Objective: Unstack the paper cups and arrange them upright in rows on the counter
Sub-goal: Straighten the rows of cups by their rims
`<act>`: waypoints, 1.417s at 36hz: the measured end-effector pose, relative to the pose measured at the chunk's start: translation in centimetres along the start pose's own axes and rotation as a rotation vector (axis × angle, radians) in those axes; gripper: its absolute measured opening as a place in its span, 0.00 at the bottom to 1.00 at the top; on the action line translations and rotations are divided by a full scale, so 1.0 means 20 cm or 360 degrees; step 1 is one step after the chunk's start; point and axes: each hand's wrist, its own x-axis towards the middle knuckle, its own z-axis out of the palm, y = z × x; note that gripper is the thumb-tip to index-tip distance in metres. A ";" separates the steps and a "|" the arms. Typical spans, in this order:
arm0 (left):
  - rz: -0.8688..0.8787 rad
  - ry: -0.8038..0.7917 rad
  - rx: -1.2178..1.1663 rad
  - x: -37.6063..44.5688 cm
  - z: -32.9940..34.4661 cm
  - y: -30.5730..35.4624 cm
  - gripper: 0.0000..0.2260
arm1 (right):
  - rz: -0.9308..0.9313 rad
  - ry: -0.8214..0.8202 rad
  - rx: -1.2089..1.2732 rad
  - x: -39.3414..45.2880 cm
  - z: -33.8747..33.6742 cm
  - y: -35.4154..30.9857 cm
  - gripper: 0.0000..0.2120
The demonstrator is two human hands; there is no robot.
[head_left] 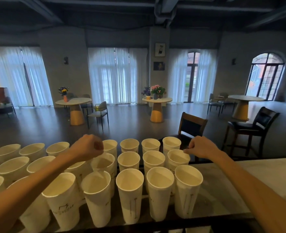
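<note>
Several white paper cups (130,195) stand upright in three rows on the counter (265,174), open mouths up. My left hand (88,147) reaches over the left cups, its fingers pinched on the far rim of a middle-row cup (103,163), which leans slightly. My right hand (202,147) is at the right end of the rows, thumb and fingertips pinching the rim of the last middle-row cup (178,158). My left forearm hides parts of several cups on the left.
The counter's far edge runs just behind the back row of cups. Two dark bar chairs (191,126) (251,126) stand beyond it. Pale counter surface stretches to the right of the cups. Round tables (157,100) with flowers stand farther off.
</note>
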 end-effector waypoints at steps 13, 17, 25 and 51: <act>0.0538 0.0039 -0.0170 -0.15 0.00 0.44 0.03 | 0.0030 -0.0081 0.0158 0.01 0.07 0.00 0.16; 0.0703 -0.0040 -0.0160 -0.19 0.04 0.58 0.05 | 0.0064 0.0021 0.0187 -0.02 0.05 0.02 0.23; 0.0898 -0.0307 -0.0143 -0.21 0.13 0.75 0.14 | 0.0210 -0.0299 0.0145 -0.24 0.11 0.24 0.08; 0.0922 -0.0385 -0.0046 -0.30 0.23 0.76 0.10 | 0.0158 -0.0409 0.0703 -0.70 0.64 0.24 0.43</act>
